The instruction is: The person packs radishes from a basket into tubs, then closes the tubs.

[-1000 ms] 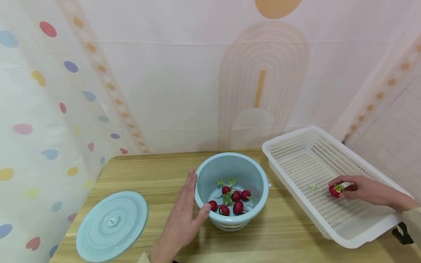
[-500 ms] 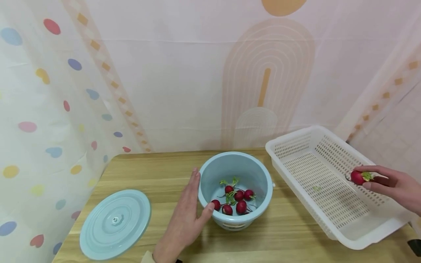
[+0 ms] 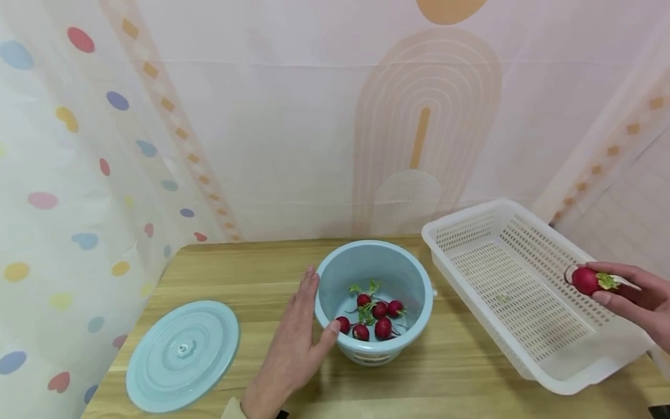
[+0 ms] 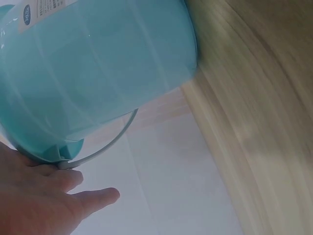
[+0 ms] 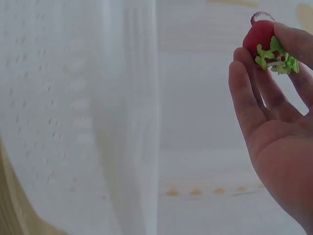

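A radish (image 3: pixel 585 281) with a short tuft of green leaves is pinched between the thumb and fingers of my right hand (image 3: pixel 641 299), above the right side of the white plastic basket (image 3: pixel 478 308). The right wrist view shows the radish (image 5: pixel 260 38) at the fingertips, its thin root pointing up. My left hand (image 3: pixel 293 343) rests against the left rim of a light blue bucket (image 3: pixel 426 311), fingers straight and thumb at the near rim. Several radishes (image 3: pixel 383 327) lie in the bottom of the bucket. Below the rim, the left wrist view shows the bucket's wire handle (image 4: pixel 105 147).
A round light blue lid (image 3: pixel 183 355) lies on the wooden table (image 3: pixel 262 262) at the left. A small pale green leaf scrap (image 3: pixel 502 298) is on the basket floor. Behind the table hangs a patterned curtain (image 3: pixel 277 145).
My right hand has lifted the radish from the basket floor and moved it right and up, turning its leaves to the right. The left hand has stayed at the bucket.
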Demonstrator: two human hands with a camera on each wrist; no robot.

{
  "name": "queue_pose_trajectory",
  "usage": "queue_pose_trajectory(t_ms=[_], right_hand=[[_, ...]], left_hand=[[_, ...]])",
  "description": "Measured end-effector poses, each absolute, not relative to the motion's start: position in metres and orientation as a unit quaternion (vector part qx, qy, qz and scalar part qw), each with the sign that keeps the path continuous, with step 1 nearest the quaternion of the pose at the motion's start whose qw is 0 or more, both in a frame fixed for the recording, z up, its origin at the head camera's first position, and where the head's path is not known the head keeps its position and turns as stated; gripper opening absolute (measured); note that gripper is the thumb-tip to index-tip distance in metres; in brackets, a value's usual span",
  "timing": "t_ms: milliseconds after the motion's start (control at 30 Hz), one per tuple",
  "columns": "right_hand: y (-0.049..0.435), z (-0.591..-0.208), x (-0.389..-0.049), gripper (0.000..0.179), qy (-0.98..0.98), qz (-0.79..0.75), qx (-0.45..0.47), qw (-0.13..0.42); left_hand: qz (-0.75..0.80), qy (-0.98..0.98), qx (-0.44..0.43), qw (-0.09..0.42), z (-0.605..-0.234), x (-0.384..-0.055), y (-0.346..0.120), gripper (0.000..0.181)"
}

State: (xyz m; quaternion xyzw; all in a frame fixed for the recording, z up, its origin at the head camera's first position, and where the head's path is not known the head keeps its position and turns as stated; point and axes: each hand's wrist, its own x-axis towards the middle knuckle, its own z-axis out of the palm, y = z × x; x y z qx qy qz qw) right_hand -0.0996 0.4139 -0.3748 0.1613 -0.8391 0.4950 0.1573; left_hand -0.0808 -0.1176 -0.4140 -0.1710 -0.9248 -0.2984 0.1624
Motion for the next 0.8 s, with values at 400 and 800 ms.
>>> queue_pose_trajectory(t_ms=[400, 800], right_hand=[[0.387, -0.368, -0.085, 0.052, -0.736, 0.633, 0.169, 0.169], [0.341, -0.361, -0.066, 0.05, -0.682, 0.675, 0.22, 0.175]], left_hand=[[-0.307, -0.925, -0.167, 0.151, -0.411, -0.08, -0.117, 0.083], [-0.305, -0.926, -0.167, 0.149, -0.411, -0.08, -0.117, 0.083]])
